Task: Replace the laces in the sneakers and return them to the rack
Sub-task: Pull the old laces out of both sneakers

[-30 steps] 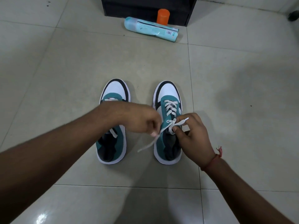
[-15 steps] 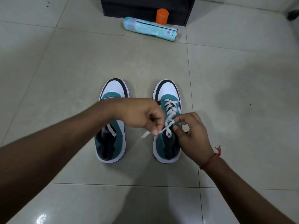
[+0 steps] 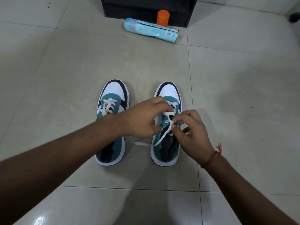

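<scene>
Two teal, white and black sneakers stand side by side on the tiled floor, toes pointing away from me. The left sneaker [image 3: 113, 98] has white laces through its eyelets. Over the right sneaker [image 3: 168, 91] both hands work on a white lace [image 3: 159, 140]. My left hand [image 3: 142, 117] reaches across and covers the upper lacing, its fingers curled at the lace. My right hand [image 3: 193, 132] pinches the lace near an upper eyelet. One loose lace end trails onto the floor between the shoes.
A black shoe rack [image 3: 146, 8] stands at the far edge. In front of it lie a light blue tube-shaped package [image 3: 149, 30] and an upright orange container [image 3: 162, 17]. A dark object [image 3: 293, 17] sits at the far right.
My left hand has moved right, off the left sneaker and over the right one. The lace end it held out to the side now lies on the floor between the shoes.
</scene>
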